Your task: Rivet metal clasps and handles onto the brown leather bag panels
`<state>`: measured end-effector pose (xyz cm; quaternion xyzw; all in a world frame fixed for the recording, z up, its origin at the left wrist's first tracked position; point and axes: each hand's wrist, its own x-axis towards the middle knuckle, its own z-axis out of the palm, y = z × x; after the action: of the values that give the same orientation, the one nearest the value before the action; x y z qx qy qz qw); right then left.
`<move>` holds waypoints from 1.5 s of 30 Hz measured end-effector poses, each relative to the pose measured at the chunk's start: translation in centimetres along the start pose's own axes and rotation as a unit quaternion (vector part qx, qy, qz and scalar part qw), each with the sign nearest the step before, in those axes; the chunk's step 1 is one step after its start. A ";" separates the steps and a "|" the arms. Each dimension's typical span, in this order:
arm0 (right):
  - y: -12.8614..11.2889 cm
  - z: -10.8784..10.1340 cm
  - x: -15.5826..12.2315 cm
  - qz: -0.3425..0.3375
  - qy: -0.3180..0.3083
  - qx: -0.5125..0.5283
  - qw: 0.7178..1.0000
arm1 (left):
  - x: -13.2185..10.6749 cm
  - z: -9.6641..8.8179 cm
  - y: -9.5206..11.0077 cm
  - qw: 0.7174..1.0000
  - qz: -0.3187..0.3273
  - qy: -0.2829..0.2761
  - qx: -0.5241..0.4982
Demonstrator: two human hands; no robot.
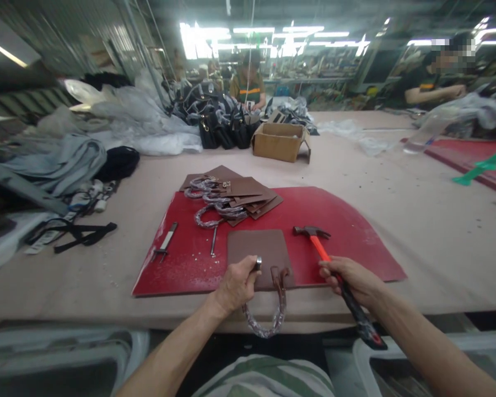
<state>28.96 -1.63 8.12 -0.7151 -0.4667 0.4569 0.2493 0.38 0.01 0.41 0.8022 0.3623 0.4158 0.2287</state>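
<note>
My left hand (236, 285) is closed around a short metal punch-like tool (258, 263), its bright round end upward. It is over the near part of a brown leather panel (258, 245). A curved handle (264, 332) wrapped in clear plastic lies at that panel's near edge and hangs over the table edge. In my right hand (351, 278) is a claw hammer (320, 245) with an orange and black handle, gripped midway. The hammer's dark head is above the red board (355, 251), right of the panel. My left fingers hide the lower part of the tool.
Several brown panels with wrapped handles (240, 196) are piled at the board's back. A thin metal rod (214, 241) and a pronged tool (166, 242) lie at left. Farther back are a cardboard box (279, 142), black bags (223, 129) and two people.
</note>
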 end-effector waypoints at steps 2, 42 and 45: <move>-1.4 0.8 -1.5 -0.010 -0.007 0.040 0.999 | 0.1 0.0 0.1 1.000 0.005 0.005 0.003; 0.4 4.0 -1.4 -0.292 0.203 -0.364 0.861 | -0.9 -0.7 0.1 0.997 -0.067 0.030 -0.031; 0.2 7.3 -1.3 -0.396 0.132 -0.331 0.846 | -0.8 -0.8 0.2 0.998 -0.059 0.032 -0.022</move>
<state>22.36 -3.41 5.22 -0.5634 -0.7964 0.0389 0.2166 -0.50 -0.72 0.57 0.7604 0.4070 0.4352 0.2583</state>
